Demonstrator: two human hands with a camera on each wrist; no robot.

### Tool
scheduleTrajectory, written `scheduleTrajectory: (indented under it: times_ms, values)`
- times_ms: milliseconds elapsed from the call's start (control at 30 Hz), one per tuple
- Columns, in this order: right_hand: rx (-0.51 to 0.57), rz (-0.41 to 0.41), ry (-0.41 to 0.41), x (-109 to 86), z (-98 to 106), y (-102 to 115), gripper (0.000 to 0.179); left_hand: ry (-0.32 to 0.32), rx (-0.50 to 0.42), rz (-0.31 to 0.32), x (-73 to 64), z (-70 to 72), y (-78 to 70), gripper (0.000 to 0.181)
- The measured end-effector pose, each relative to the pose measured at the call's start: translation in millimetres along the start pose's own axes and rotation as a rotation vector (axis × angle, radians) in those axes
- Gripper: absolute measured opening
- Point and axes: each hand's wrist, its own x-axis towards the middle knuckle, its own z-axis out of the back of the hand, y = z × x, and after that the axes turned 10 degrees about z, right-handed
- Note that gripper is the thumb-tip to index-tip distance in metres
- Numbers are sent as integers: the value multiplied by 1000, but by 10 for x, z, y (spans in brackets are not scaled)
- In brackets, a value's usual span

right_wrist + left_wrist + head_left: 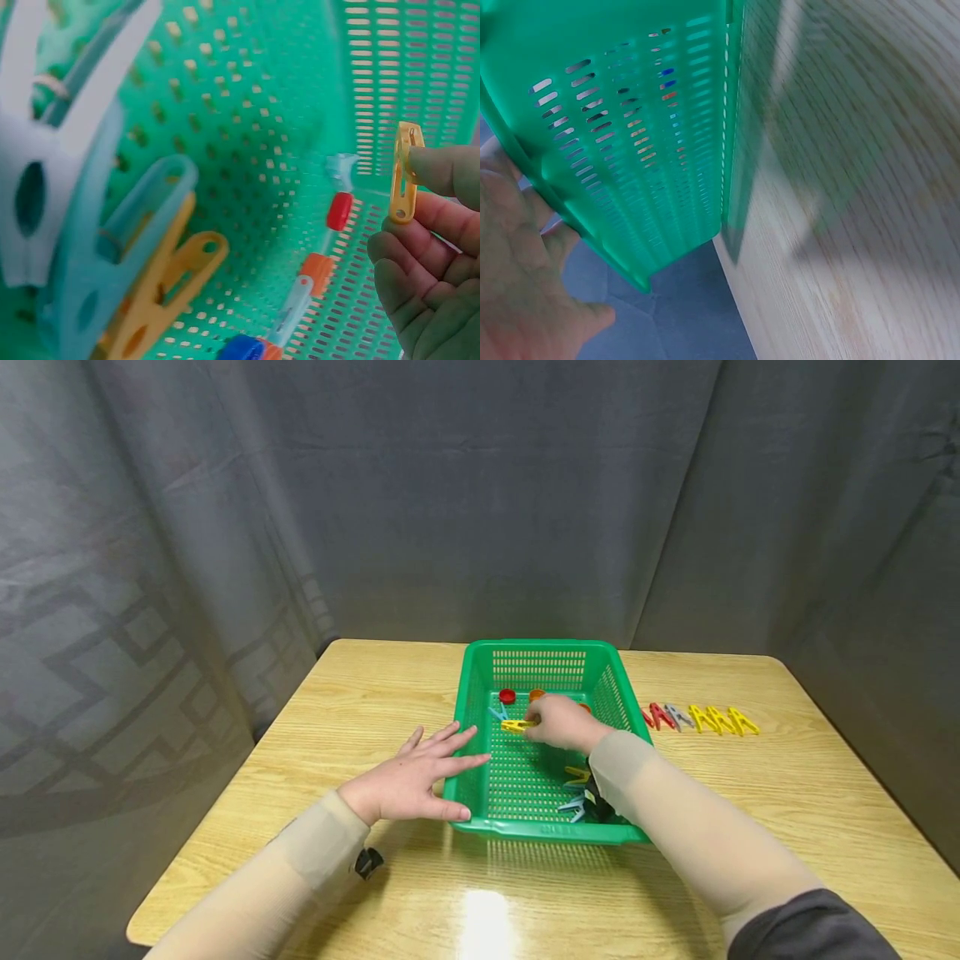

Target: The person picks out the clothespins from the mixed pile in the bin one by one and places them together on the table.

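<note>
My right hand (pixel 562 722) reaches into a green plastic basket (pixel 551 833) and pinches a yellow clothespin (pixel 397 204) between thumb and fingers, above the basket floor. Fingers spread, my left hand (pixel 423 777) lies at the basket's left rim, its fingertips reaching over the edge. Toward the far end inside are a red cap (pixel 507 696), an orange cap (pixel 316 271), a blue cap (pixel 241 349) and a light blue clothespin (pixel 498 713). Nearer my right wrist lie a pale grey clothespin (pixel 26 255), a light blue one (pixel 67 300) and a yellow one (pixel 191 274).
On the wooden table (pixel 337 710), a row of clothespins stands right of the basket: red ones (pixel 661 716), a grey one (pixel 678 717) and several yellow ones (pixel 718 720). Dark grey curtains (pixel 480 510) hang behind the table and along both sides.
</note>
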Motion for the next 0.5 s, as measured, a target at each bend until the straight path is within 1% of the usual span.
scheduleTrajectory:
  times_ms: [200,500]
  values:
    - [-2,-10,-42,-7,112,68,24,2,-2,2,-1,6,-4,74]
    - [-8,-28,-76,-45,295,167,30,5,7,1,-4,12,-7,75]
